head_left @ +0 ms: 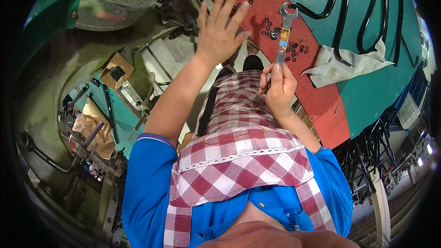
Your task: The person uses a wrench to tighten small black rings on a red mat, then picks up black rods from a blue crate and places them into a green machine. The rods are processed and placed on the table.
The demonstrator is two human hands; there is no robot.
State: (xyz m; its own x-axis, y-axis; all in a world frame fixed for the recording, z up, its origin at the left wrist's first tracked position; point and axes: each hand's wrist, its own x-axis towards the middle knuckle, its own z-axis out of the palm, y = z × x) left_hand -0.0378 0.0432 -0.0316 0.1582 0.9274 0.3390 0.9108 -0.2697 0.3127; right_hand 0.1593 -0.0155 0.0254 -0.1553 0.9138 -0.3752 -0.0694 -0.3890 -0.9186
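My right hand [279, 85] is closed around the lower part of an open-end wrench [284, 39]. The wrench has a coloured label on its shank, and its jaw points away from me, near the end of a bent black tube [317, 14]. My left hand [219, 32] is held up with its fingers spread and nothing in it, between the green machine and the red strip. Small dark nuts [297, 50] lie scattered on the red strip [328, 98] around the wrench.
A large green machine [105, 4] stands at my left. Several bent black tubes [342, 14] and a pale cloth [335, 71] lie on the green tabletop [363, 105] at the right. An opened cardboard box [109, 77] holds small dark parts. More black tubes [367, 151] are heaped at the lower right.
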